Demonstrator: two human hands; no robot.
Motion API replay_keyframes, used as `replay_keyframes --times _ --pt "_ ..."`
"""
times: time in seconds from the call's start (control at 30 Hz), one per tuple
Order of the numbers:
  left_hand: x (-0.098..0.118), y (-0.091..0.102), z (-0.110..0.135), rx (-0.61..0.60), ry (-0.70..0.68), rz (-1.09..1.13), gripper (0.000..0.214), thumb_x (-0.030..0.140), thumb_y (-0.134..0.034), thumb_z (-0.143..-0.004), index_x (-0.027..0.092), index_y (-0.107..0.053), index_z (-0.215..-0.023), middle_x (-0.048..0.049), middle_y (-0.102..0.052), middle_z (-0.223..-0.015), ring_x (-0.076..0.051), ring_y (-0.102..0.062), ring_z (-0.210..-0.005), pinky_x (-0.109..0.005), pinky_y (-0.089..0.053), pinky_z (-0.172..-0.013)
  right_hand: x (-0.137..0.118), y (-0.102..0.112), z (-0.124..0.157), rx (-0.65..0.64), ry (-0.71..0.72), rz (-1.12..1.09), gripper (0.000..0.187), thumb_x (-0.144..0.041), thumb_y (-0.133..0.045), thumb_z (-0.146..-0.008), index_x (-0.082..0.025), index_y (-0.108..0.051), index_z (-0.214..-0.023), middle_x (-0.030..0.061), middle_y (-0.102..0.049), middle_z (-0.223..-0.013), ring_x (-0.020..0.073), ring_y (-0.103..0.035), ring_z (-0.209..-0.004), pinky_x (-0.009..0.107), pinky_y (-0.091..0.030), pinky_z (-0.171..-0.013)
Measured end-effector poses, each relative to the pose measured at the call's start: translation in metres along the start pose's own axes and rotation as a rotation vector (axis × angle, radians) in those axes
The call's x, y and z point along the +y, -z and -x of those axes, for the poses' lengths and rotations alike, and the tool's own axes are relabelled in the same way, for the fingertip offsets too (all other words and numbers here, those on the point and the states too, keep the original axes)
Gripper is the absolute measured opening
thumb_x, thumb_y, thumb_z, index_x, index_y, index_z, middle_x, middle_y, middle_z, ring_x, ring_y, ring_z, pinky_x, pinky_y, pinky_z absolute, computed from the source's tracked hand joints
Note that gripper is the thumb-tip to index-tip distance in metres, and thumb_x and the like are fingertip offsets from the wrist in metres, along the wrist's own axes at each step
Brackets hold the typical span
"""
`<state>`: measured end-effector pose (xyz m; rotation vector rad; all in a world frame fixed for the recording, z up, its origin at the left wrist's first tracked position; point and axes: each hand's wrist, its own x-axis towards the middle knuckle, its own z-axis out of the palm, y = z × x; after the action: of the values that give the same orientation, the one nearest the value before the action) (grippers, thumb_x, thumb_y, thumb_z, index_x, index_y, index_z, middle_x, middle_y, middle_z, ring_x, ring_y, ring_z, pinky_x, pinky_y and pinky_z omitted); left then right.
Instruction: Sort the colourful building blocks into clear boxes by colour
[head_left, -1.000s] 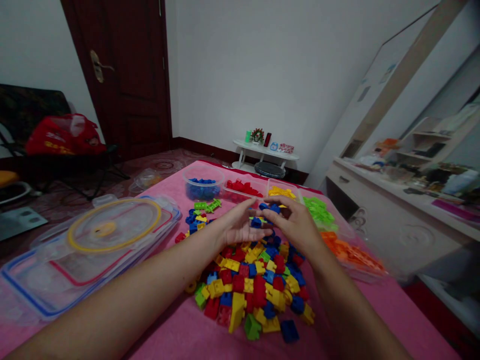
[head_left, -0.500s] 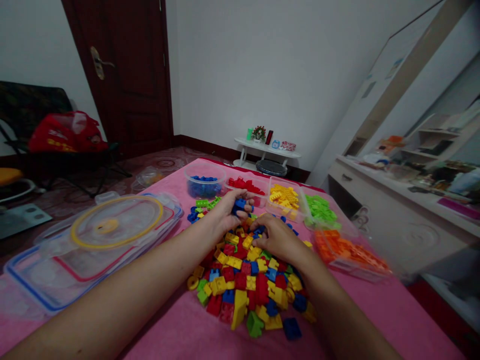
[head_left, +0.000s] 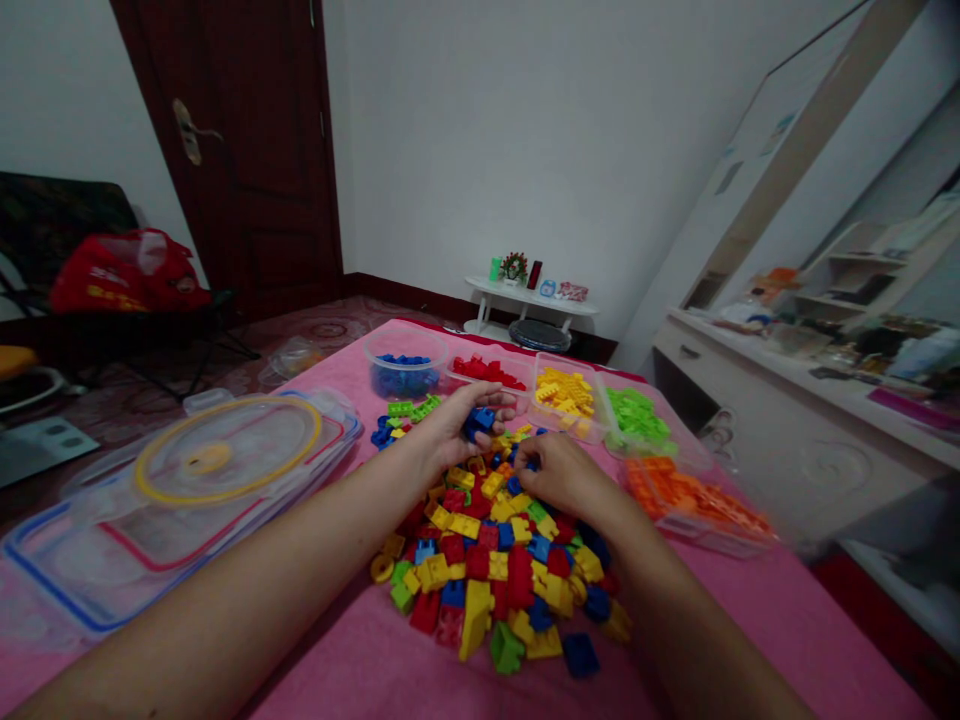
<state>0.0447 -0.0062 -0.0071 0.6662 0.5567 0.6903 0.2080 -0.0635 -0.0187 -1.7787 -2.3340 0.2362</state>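
Note:
My left hand (head_left: 463,425), palm turned up and fingers curled, holds blue toy building bricks (head_left: 478,422) above the far part of a mixed pile of bricks (head_left: 480,550). To its right, my right hand (head_left: 551,470) reaches down at the pile's far right side with its fingers pinched around a small blue brick (head_left: 532,464), partly hidden by the fingers. Red, yellow, blue and green pieces make up the pile, with a few orange ones between the hands.
Beyond the hands stand a round tub of blue bricks (head_left: 405,378) and boxes of red bricks (head_left: 487,372), yellow bricks (head_left: 564,392), green bricks (head_left: 637,418) and orange bricks (head_left: 697,495). Stacked clear lids (head_left: 262,540) lie at left on the pink cloth (head_left: 337,650).
My right hand has drawn its fingers together into a pinch and shifted slightly. My left hand stays nearly in place with the blue bricks. The view has shifted slightly.

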Motion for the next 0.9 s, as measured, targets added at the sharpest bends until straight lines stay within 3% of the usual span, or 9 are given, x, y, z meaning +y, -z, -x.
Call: replay_keyframes --times 0.2,0.3,0.4,0.47,0.57,0.7,0.8,0.9 --pt "-0.002 -0.006 0.005 -0.024 0.043 -0.098 0.025 0.034 -0.056 -0.076 0.012 -0.059 -0.088 -0.0034 -0.059 -0.073 -0.004 -0.048 -0.045 -0.008 -0.023 -0.030 0.009 0.031 0.003 0.183 -0.041 -0.161 0.012 -0.016 -0.052 -0.068 -0.015 -0.063 -0.063 0.0012 -0.060 -0.058 0.0112 -0.051 -0.053 0.021 -0.034 -0.050" --pt "-0.004 -0.008 0.006 -0.030 0.056 -0.149 0.033 0.042 -0.056 -0.076 0.015 -0.058 -0.093 -0.0049 -0.061 -0.076 -0.007 -0.052 -0.048 -0.010 -0.025 -0.030 0.002 0.034 0.003 0.403 -0.067 -0.375 0.012 -0.022 -0.055 -0.071 -0.015 -0.064 -0.076 0.0027 -0.064 -0.069 0.0126 -0.056 -0.057 0.022 -0.040 -0.052" --pt "-0.007 -0.008 0.006 -0.096 0.110 -0.129 0.038 0.049 -0.054 -0.075 0.016 -0.057 -0.095 -0.0058 -0.061 -0.076 -0.011 -0.057 -0.052 -0.011 -0.029 -0.031 -0.011 0.031 0.004 0.495 -0.009 -0.626 0.021 -0.026 -0.058 -0.073 -0.016 -0.062 -0.091 0.0053 -0.066 -0.088 0.0137 -0.061 -0.065 0.024 -0.046 -0.056" --pt "-0.010 -0.007 0.004 -0.165 0.145 -0.055 0.035 0.046 -0.053 -0.077 0.015 -0.058 -0.092 -0.0059 -0.059 -0.075 -0.010 -0.056 -0.052 -0.011 -0.028 -0.031 -0.018 0.030 0.005 0.512 0.020 -0.712 0.025 -0.028 -0.058 -0.074 -0.017 -0.060 -0.097 0.0058 -0.066 -0.092 0.0133 -0.062 -0.064 0.024 -0.047 -0.056" --pt "-0.009 -0.004 0.002 -0.192 0.122 0.041 0.023 0.033 -0.054 -0.078 0.013 -0.058 -0.088 -0.0056 -0.058 -0.073 -0.007 -0.051 -0.048 -0.009 -0.024 -0.030 -0.020 0.032 0.007 0.595 -0.003 -0.674 0.024 -0.028 -0.058 -0.075 -0.016 -0.062 -0.096 0.0043 -0.066 -0.077 0.0139 -0.062 -0.060 0.023 -0.045 -0.051" --pt "0.016 -0.001 0.001 -0.039 -0.056 0.105 0.008 0.018 -0.055 -0.076 0.013 -0.056 -0.081 -0.0033 -0.056 -0.068 -0.004 -0.047 -0.044 -0.008 -0.020 -0.029 -0.015 0.037 0.008 0.637 -0.042 -0.665 0.020 -0.029 -0.057 -0.076 -0.014 -0.063 -0.088 0.0032 -0.064 -0.066 0.0149 -0.062 -0.056 0.022 -0.044 -0.048" --pt "0.056 0.003 -0.002 0.083 -0.234 0.055 0.004 0.015 -0.055 -0.074 0.013 -0.054 -0.077 -0.0008 -0.054 -0.064 -0.003 -0.045 -0.041 -0.008 -0.018 -0.028 -0.014 0.038 0.007 0.636 -0.036 -0.685 0.020 -0.030 -0.058 -0.076 -0.014 -0.063 -0.087 0.0038 -0.064 -0.067 0.0143 -0.062 -0.055 0.022 -0.044 -0.047" --pt "0.098 0.017 -0.013 0.335 -0.496 -0.171 0.010 0.019 -0.056 -0.072 0.014 -0.056 -0.081 -0.0001 -0.055 -0.062 -0.003 -0.045 -0.041 -0.010 -0.021 -0.031 -0.013 0.038 0.007 0.652 -0.011 -0.717 0.022 -0.030 -0.058 -0.075 -0.015 -0.061 -0.090 0.0064 -0.067 -0.083 0.0130 -0.063 -0.056 0.022 -0.046 -0.048"
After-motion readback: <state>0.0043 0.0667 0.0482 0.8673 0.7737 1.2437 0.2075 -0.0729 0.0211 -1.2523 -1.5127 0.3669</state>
